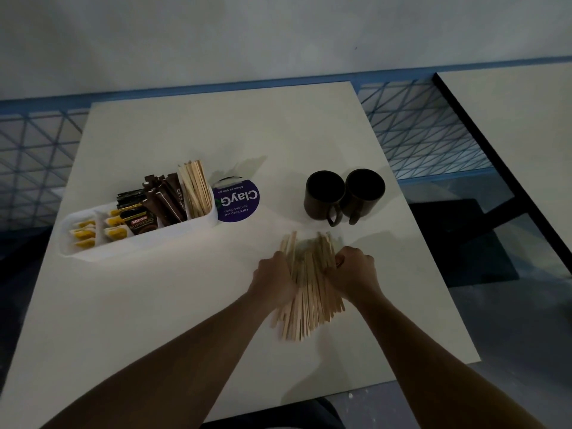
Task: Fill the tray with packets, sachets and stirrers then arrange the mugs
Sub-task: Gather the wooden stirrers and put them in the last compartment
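A loose pile of wooden stirrers lies on the white table, between my two hands. My left hand curls against the pile's left side and my right hand grips its right side, fingers curled round several sticks. A white tray stands at the left. It holds yellow sachets, dark coffee packets, brown stick packets and upright stirrers. Two dark mugs stand side by side beyond the pile, handles toward me.
A round purple sticker lies on the table just right of the tray. The table's right edge runs close to the mugs. A second table stands at the far right across a gap of blue patterned floor.
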`<control>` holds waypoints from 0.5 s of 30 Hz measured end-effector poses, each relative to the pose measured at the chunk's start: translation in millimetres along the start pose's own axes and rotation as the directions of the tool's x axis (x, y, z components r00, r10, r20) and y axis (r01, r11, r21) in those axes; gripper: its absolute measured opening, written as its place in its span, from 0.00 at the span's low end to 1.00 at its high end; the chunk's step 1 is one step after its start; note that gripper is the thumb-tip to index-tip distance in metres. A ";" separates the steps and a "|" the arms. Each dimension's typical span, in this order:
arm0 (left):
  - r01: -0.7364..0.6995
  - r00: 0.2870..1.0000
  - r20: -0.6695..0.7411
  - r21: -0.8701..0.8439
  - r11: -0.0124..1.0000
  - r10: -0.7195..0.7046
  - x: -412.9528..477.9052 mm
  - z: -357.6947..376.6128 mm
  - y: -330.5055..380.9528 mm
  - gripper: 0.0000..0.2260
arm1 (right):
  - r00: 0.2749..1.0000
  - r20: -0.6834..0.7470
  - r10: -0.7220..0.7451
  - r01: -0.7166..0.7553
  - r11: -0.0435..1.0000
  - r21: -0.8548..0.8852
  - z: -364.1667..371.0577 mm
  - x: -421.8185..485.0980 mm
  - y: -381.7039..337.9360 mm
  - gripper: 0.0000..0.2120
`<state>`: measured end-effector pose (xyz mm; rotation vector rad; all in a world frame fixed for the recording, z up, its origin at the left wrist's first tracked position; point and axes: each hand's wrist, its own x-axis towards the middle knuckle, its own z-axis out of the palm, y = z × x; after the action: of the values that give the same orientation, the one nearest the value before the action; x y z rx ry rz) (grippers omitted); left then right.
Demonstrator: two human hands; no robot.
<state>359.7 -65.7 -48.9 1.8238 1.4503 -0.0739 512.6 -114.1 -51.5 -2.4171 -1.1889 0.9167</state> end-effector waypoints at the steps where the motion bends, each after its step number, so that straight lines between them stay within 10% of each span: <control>1: -0.004 1.000 -0.014 0.021 1.000 0.005 0.2 0.8 1.2 0.14 | 1.000 -0.001 0.004 -0.004 1.000 -0.004 1.0 0.2 0.9 0.06; 15: 0.132 0.983 -0.142 0.083 0.988 -0.120 -1.6 27.2 16.9 0.17 | 1.000 0.020 0.024 -0.024 1.000 0.005 1.2 -3.7 2.3 0.07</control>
<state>384.6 -83.8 -57.8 1.8393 1.6833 -0.0822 511.5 -118.5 -52.1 -2.4287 -1.1648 0.9521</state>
